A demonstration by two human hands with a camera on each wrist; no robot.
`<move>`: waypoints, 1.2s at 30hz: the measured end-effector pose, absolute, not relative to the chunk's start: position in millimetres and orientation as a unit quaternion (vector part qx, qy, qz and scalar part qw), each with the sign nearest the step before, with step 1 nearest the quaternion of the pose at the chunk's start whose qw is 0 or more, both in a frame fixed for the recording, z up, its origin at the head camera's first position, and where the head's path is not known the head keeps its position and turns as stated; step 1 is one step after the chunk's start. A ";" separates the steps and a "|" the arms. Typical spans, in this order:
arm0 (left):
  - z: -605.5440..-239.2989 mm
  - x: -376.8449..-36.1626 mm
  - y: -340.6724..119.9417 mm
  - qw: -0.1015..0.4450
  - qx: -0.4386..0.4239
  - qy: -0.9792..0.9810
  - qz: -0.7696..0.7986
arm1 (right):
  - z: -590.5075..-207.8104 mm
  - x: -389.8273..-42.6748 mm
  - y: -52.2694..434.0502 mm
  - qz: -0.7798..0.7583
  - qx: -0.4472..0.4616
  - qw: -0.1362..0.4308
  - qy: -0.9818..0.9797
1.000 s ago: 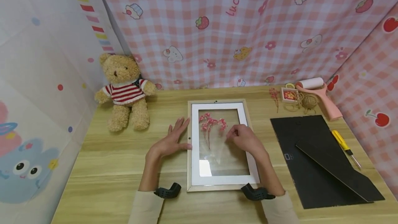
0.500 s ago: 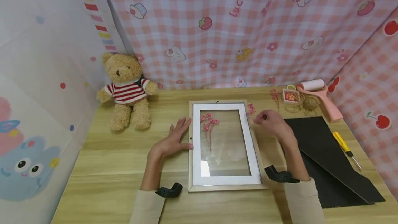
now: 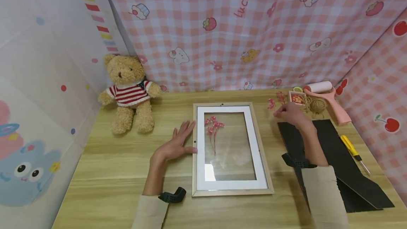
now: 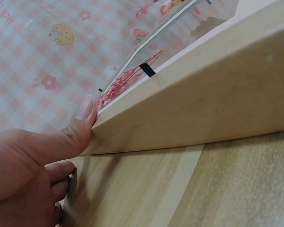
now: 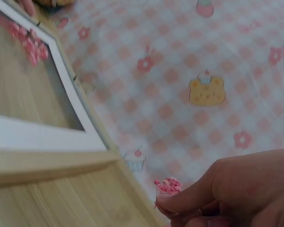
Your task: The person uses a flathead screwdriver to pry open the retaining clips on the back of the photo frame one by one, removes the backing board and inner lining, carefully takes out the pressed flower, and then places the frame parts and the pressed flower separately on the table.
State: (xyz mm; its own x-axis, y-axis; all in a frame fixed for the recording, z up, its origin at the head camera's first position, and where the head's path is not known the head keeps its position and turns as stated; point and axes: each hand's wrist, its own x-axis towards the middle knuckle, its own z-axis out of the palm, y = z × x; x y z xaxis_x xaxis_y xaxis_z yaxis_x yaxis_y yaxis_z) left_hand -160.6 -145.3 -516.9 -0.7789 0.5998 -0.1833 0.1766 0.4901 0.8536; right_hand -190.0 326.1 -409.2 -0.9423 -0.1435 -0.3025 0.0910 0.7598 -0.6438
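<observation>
A wooden picture frame (image 3: 232,193) with a white mat (image 3: 251,140) and a glass pane lies flat on the table. On the left part of the pane rests a pink dried flower sprig (image 3: 214,126). My left hand (image 3: 174,148) has its fingers spread by the frame's left side, its thumb (image 4: 85,113) touching the wooden edge. Right of the frame's top corner, my right hand (image 3: 295,116) pinches another pink dried flower sprig (image 5: 169,186); the fingers hide its stem. Just beyond that hand, a similar sprig (image 3: 281,97) lies on the table.
Back right are a small box (image 3: 298,98) of red and yellow pieces, a twine ball (image 3: 317,105) and a pink-handled lint roller (image 3: 339,110). Black backing board (image 3: 327,133) lies under the right forearm, beside a yellow screwdriver (image 3: 349,145). A teddy bear (image 3: 130,93) sits back left.
My right hand has lifted a pink sprig off the glass and carried it right and away from me, past the frame. My left hand stays at the frame's left side.
</observation>
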 end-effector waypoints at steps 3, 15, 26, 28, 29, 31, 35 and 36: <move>-518.6 -160.2 -145.6 0.232 0.239 0.829 0.449 | -411.1 -199.2 335.0 -0.335 -0.003 0.179 0.925; -521.3 -161.6 -146.7 0.222 0.249 0.831 0.446 | -509.5 -280.2 406.4 -0.282 0.039 0.147 0.947; -522.7 -162.4 -145.7 0.223 0.251 0.830 0.446 | -512.1 -285.9 402.3 -0.248 0.052 0.140 0.957; -523.6 -162.5 -145.9 0.224 0.249 0.830 0.446 | -508.9 -284.5 398.7 -0.246 0.057 0.146 0.957; -523.8 -162.6 -146.0 0.224 0.248 0.830 0.447 | -508.4 -284.6 398.3 -0.244 0.061 0.149 0.956; -523.3 -162.7 -146.1 0.225 0.246 0.830 0.448 | -509.7 -286.5 400.3 -0.236 0.071 0.153 0.957; -522.8 -162.8 -147.1 0.224 0.245 0.830 0.447 | -514.2 -286.6 406.2 -0.238 0.064 0.112 0.963; -522.8 -162.7 -147.5 0.224 0.244 0.831 0.447 | -510.2 -283.4 403.9 -0.245 0.060 0.100 0.963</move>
State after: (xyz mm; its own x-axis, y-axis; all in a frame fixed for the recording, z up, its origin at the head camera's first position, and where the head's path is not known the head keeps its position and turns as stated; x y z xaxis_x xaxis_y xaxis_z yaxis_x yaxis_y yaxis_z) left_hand -162.7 -147.5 -522.8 -0.7805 0.6060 -0.1540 0.2057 0.4815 0.8520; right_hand -283.4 403.9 -510.2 -0.9730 0.0661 -0.2210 0.1637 0.8729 -0.4595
